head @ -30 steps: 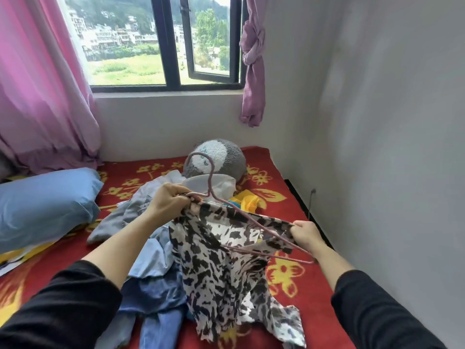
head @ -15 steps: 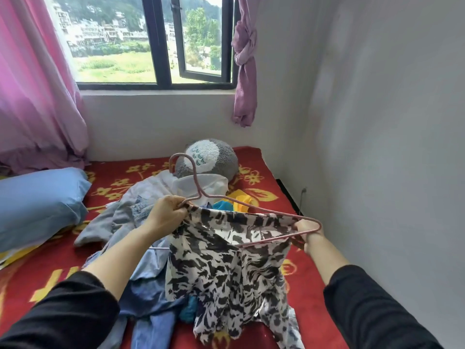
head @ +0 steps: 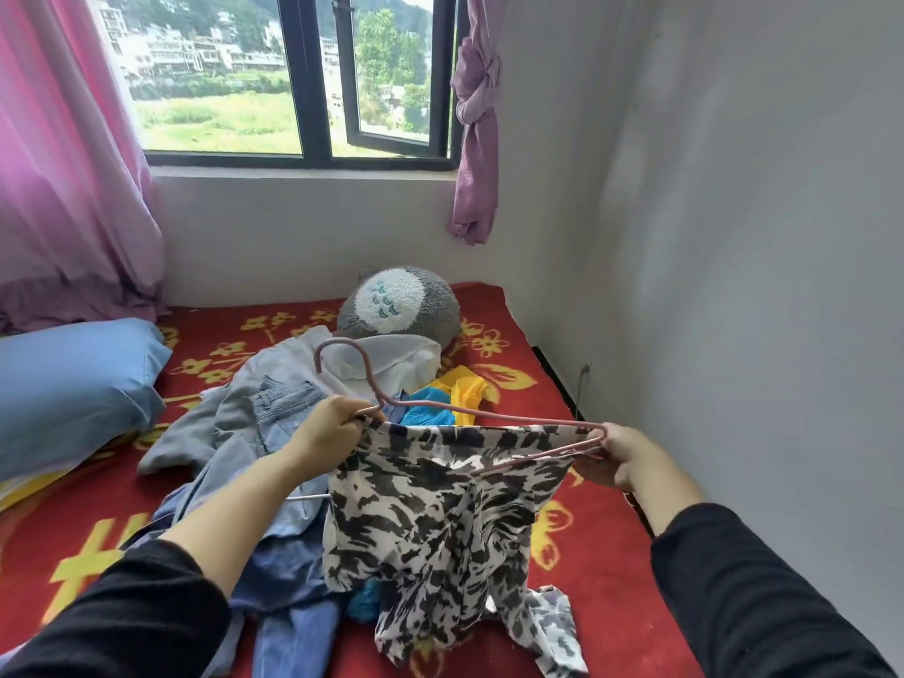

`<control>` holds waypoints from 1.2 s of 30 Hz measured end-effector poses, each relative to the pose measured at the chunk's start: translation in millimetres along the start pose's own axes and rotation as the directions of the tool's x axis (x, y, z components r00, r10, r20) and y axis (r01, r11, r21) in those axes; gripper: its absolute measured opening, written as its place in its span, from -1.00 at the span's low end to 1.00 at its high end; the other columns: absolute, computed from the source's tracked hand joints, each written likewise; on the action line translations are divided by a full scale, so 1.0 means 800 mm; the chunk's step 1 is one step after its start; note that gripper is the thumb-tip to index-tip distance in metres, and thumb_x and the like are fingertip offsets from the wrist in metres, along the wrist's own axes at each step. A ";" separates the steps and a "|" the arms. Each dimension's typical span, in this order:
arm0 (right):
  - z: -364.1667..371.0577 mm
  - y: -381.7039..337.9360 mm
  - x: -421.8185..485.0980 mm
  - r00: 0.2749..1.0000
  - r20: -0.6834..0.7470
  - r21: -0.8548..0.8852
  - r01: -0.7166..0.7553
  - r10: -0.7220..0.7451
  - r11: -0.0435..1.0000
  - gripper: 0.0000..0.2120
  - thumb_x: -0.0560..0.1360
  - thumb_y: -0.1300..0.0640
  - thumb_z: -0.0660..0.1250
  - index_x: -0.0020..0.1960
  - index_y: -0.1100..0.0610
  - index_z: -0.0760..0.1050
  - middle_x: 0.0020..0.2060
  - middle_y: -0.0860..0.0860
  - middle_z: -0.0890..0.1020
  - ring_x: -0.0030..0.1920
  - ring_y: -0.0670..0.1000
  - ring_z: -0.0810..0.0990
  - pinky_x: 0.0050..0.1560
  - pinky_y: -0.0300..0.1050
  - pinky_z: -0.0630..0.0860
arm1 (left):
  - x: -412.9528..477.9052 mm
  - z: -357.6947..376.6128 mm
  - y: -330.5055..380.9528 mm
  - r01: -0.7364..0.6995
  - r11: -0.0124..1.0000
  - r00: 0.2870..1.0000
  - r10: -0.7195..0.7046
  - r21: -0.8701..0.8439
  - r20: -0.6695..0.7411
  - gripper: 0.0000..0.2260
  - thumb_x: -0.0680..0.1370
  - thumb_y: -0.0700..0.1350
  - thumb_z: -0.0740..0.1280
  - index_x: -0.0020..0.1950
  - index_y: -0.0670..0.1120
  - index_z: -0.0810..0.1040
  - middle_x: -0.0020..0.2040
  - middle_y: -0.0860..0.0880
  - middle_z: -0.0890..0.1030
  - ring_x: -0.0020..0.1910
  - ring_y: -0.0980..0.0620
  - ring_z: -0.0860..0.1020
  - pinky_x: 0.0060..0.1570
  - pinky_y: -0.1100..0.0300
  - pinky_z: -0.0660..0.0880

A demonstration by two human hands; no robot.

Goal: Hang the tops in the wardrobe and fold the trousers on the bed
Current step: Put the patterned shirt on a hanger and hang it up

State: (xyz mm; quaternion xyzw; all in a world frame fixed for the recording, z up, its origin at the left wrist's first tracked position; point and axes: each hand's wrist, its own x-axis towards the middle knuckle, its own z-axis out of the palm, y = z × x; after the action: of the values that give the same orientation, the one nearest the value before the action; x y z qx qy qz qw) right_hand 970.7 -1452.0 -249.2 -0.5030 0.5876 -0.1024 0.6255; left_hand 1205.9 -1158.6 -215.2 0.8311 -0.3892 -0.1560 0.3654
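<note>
A black-and-white patterned top point(head: 440, 526) hangs over the bed, draped on a pink hanger point(head: 469, 413) whose hook curls up to the left. My left hand point(head: 332, 433) grips the top's left shoulder together with the hanger's neck. My right hand point(head: 621, 455) holds the hanger's right end and the cloth there. Under the top lies a heap of clothes: light denim trousers point(head: 279, 408), blue garments point(head: 288, 570), a white top point(head: 386, 359), and teal and yellow pieces point(head: 460, 391).
The bed has a red blanket with yellow flowers point(head: 562, 555). A blue pillow point(head: 68, 389) lies at the left, a grey plush toy point(head: 398, 305) by the far wall. The white wall point(head: 734, 286) stands close on the right, the window with pink curtains point(head: 63, 163) beyond. No wardrobe is in view.
The right end of the hanger has risen, so the hanger now sits nearly level, with the top's shoulder spread along it. My view has shifted slightly right.
</note>
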 end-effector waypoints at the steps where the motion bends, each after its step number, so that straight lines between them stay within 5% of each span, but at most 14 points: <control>1: -0.002 -0.002 -0.002 0.999 0.036 0.040 -0.016 0.014 0.999 -0.76 0.52 0.34 0.12 -0.03 0.21 0.56 -0.21 0.18 0.63 -0.51 0.06 0.61 -0.44 -0.08 0.60 | -0.003 -0.001 -0.004 0.019 1.000 1.000 -0.019 0.010 0.015 -0.55 0.44 -0.43 0.13 -0.26 0.09 0.61 -0.21 -0.23 0.67 -0.31 -0.11 0.53 -0.29 0.10 0.44; 4: 0.008 -0.006 -0.008 0.998 0.054 0.069 -0.018 0.015 0.997 -0.68 0.52 0.34 0.10 0.16 0.20 0.54 -0.04 0.19 0.60 -0.47 0.05 0.62 -0.45 -0.11 0.59 | -0.010 0.000 -0.013 0.053 0.999 0.999 -0.053 -0.004 0.009 -0.55 0.44 -0.45 0.12 -0.23 0.05 0.62 -0.17 -0.21 0.68 -0.20 -0.19 0.59 -0.20 0.00 0.51; 7: 0.022 -0.003 -0.009 0.999 0.001 0.103 0.038 -0.038 0.994 -0.68 0.49 0.34 0.13 0.11 0.23 0.59 -0.05 0.20 0.64 -0.36 0.09 0.62 -0.45 -0.12 0.56 | -0.013 0.000 -0.015 0.045 0.999 0.999 -0.045 -0.023 -0.012 -0.54 0.43 -0.45 0.12 -0.25 0.07 0.62 -0.18 -0.22 0.68 -0.23 -0.09 0.55 -0.18 -0.01 0.51; 10: 0.038 -0.001 -0.007 0.985 -0.074 0.104 0.161 -0.154 0.981 -0.72 0.45 0.40 0.14 -0.07 0.25 0.62 -0.16 0.22 0.63 -0.32 0.13 0.59 -0.42 -0.08 0.59 | -0.017 -0.003 -0.001 -0.021 1.000 1.000 0.021 -0.002 -0.011 -0.72 0.47 -0.34 0.24 -0.23 -0.02 0.65 -0.35 -0.06 0.62 -0.35 0.00 0.49 -0.32 0.07 0.45; 12: 0.048 -0.002 -0.012 0.925 -0.191 -0.073 0.321 -0.329 0.944 -0.77 0.43 0.40 0.16 -0.28 0.18 0.49 -0.27 0.19 0.54 -0.34 0.13 0.51 -0.38 -0.08 0.55 | -0.021 -0.004 0.019 -0.081 0.997 0.997 0.081 -0.016 0.015 -0.85 0.47 -0.19 0.31 -0.21 -0.02 0.65 -0.38 -0.03 0.61 -0.39 0.04 0.49 -0.34 0.14 0.43; 15: 0.048 -0.002 -0.031 0.754 -0.150 -0.638 0.420 -0.640 0.645 -0.75 0.40 0.39 0.18 -0.36 0.12 0.28 -0.41 0.06 0.42 -0.37 0.10 0.38 -0.43 -0.17 0.23 | -0.021 -0.004 0.039 -0.128 0.980 0.991 0.122 0.150 0.048 -0.86 0.52 -0.10 0.28 -0.19 0.03 0.60 -0.35 0.03 0.60 -0.37 0.08 0.52 -0.37 0.24 0.41; 18: 0.051 -0.008 -0.054 0.664 -0.002 -0.814 0.433 -0.748 0.387 -0.76 0.35 0.40 0.20 -0.33 0.11 0.26 -0.43 0.03 0.40 -0.33 0.14 0.40 -0.46 -0.14 0.17 | -0.021 0.001 0.039 -0.113 0.935 0.994 0.101 0.337 0.052 -0.85 0.56 -0.04 0.21 -0.13 0.06 0.56 -0.22 0.08 0.58 -0.26 0.10 0.54 -0.33 0.27 0.35; 20: 0.061 -0.024 -0.073 0.715 0.029 -0.700 0.513 -0.699 0.497 -0.79 0.35 0.40 0.24 -0.31 0.12 0.34 -0.41 0.04 0.45 -0.34 0.12 0.44 -0.42 -0.14 0.26 | -0.021 0.003 0.037 -0.071 0.928 0.997 0.070 0.367 0.015 -0.84 0.55 -0.01 0.20 -0.05 0.09 0.58 -0.12 0.08 0.58 -0.14 0.03 0.54 -0.20 0.18 0.39; 22: 0.076 -0.034 -0.095 0.788 0.231 -0.405 0.611 -0.571 0.680 -0.78 0.36 0.44 0.30 -0.29 0.15 0.39 -0.35 0.08 0.49 -0.35 0.08 0.49 -0.35 -0.10 0.42 | -0.019 0.005 0.039 -0.026 0.940 0.999 0.033 0.340 -0.016 -0.83 0.54 -0.01 0.21 -0.02 0.10 0.60 -0.13 0.07 0.58 -0.13 0.00 0.53 -0.16 0.15 0.41; 26: 0.100 -0.031 -0.125 0.662 0.641 -0.069 0.554 -0.388 0.830 -0.73 0.39 0.45 0.38 -0.21 0.15 0.38 -0.34 0.05 0.54 -0.34 0.02 0.56 -0.31 -0.17 0.50 | -0.017 0.001 0.046 -0.007 0.983 0.999 0.015 0.185 -0.043 -0.84 0.52 -0.06 0.26 -0.09 0.13 0.63 -0.34 0.15 0.59 -0.35 0.11 0.54 -0.37 0.23 0.41; 30: 0.108 -0.039 -0.137 0.642 0.566 -0.053 0.654 -0.517 0.755 -0.73 0.36 0.46 0.36 -0.24 0.14 0.38 -0.34 0.03 0.48 -0.32 -0.03 0.49 -0.26 -0.20 0.46 | -0.021 -0.007 0.050 -0.058 0.995 0.998 0.061 0.078 -0.029 -0.84 0.53 -0.11 0.29 -0.14 0.07 0.66 -0.40 0.09 0.61 -0.56 0.23 0.43 -0.50 0.37 0.30; 33: 0.106 -0.042 -0.160 0.526 0.839 -0.181 0.516 -0.143 0.837 -0.81 0.37 0.37 0.41 -0.17 0.15 0.45 -0.20 0.11 0.57 -0.19 0.11 0.60 -0.16 -0.09 0.56 | -0.030 -0.023 0.050 -0.068 0.997 0.991 0.071 0.034 -0.109 -0.83 0.51 -0.15 0.31 -0.17 0.07 0.66 -0.39 0.07 0.64 -0.53 0.19 0.49 -0.49 0.25 0.42; 35: 0.102 -0.040 -0.166 0.531 0.842 -0.439 0.575 0.094 0.690 -0.88 0.45 0.25 0.42 -0.03 0.14 0.57 -0.08 0.09 0.65 -0.09 0.05 0.64 -0.12 -0.11 0.59 | -0.034 -0.038 0.046 -0.067 0.997 0.990 0.060 -0.045 -0.130 -0.81 0.49 -0.19 0.32 -0.20 0.04 0.67 -0.39 0.04 0.66 -0.50 0.06 0.51 -0.46 0.13 0.45; 36: 0.100 -0.043 -0.166 0.593 0.804 -0.489 0.612 0.049 0.622 -0.88 0.46 0.24 0.40 -0.01 0.13 0.61 -0.07 0.07 0.67 -0.10 -0.01 0.65 -0.13 -0.13 0.59 | -0.036 -0.046 0.044 -0.073 0.994 0.989 0.061 -0.083 -0.135 -0.81 0.48 -0.21 0.32 -0.22 0.02 0.68 -0.38 0.03 0.66 -0.46 -0.04 0.54 -0.42 0.05 0.49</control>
State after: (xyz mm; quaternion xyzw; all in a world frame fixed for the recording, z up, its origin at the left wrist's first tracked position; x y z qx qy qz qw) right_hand 1015.3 -1332.1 -155.2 -0.7964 0.1616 0.2508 0.5260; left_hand 1188.2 -1133.6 -165.2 0.8091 -0.3846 -0.1053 0.4317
